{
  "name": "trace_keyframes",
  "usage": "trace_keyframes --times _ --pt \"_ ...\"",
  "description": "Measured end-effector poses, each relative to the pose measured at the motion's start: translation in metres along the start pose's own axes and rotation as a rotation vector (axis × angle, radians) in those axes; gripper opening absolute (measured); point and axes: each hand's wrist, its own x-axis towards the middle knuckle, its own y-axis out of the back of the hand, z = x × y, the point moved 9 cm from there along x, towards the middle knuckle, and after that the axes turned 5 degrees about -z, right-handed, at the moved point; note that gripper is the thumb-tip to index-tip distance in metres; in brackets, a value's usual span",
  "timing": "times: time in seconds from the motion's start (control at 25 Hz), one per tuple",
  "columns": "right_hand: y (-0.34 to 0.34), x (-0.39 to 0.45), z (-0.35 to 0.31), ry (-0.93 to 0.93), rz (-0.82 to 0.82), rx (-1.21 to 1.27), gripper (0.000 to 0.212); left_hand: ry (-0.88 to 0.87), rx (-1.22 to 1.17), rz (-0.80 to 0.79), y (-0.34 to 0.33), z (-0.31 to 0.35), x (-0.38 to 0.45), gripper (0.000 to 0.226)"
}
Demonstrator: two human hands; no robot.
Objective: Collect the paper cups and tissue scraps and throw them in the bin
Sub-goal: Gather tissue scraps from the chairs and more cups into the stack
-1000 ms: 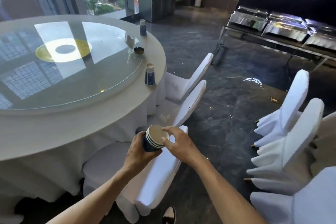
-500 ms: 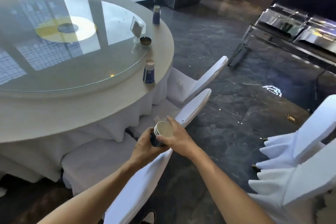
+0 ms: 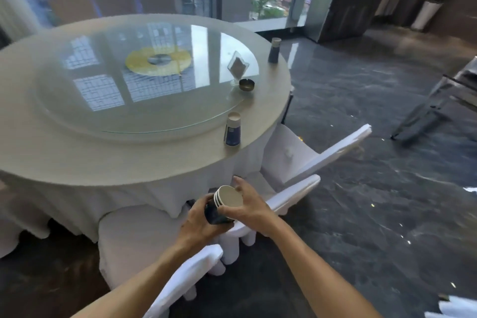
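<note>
Stack of nested paper cups [image 3: 225, 204], lower centre of the frame, rims tilted toward the camera: nested, seemingly, so several travel as one load. Left hand [image 3: 200, 222] wraps the dark base from below; right hand [image 3: 249, 205] curls over the rims, likely steadying or pressing the cups together. Both hands grip the stack over white-covered chairs [image 3: 286, 196].

Two single cups remain uncollected near the right edge of the round desk [image 3: 77, 162]: nearer cup [image 3: 232, 129], upside down, centre frame; farther cup [image 3: 274, 50] above it. Ashtray [image 3: 246, 84] and card holder [image 3: 237, 67] stand between them. Bin and tissue scraps: not visible.
</note>
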Motion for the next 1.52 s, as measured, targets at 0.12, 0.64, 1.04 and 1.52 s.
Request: trace_keyframes --times 0.12,0.64,1.04,1.52 --pt "0.015 0.024 0.008 0.044 -0.121 -0.061 0.118 0.057 0.051 0.143 0.001 0.006 0.0 0.079" --pt "0.034 0.202 0.084 0.032 -0.195 -0.695 0.09 0.312 -0.051 0.412 0.031 -0.079 0.081 0.076" --pt "0.006 0.308 0.198 0.0 -0.425 -0.962 0.082 0.524 -0.144 0.385 -0.032 -0.153 0.153 0.08" --pt "-0.106 0.361 0.343 0.053 -0.791 -1.153 0.082 0.63 -0.132 0.537 -0.095 -0.232 0.169 0.09"
